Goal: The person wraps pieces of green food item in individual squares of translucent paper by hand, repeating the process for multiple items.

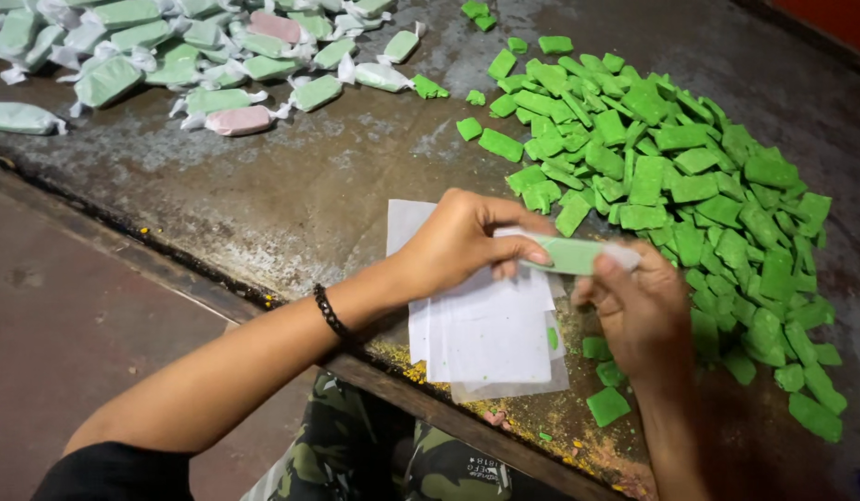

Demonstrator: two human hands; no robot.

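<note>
Two hands, the left hand (462, 243) and right hand (639, 311), pinch one green candy bar (567, 254) half rolled in white paper above the wrapper stack (486, 334); a loose pinch might let the paper unroll; the bar could drop.

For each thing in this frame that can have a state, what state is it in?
Green piece in hands: partly rolled in white paper, held at both ends.
Left hand: pinching the piece.
Right hand: gripping the paper end.
Paper stack: flat, unused.
Green pile: unwrapped, loose.
Wrapped pieces: wrapped, ends twisted.
</note>
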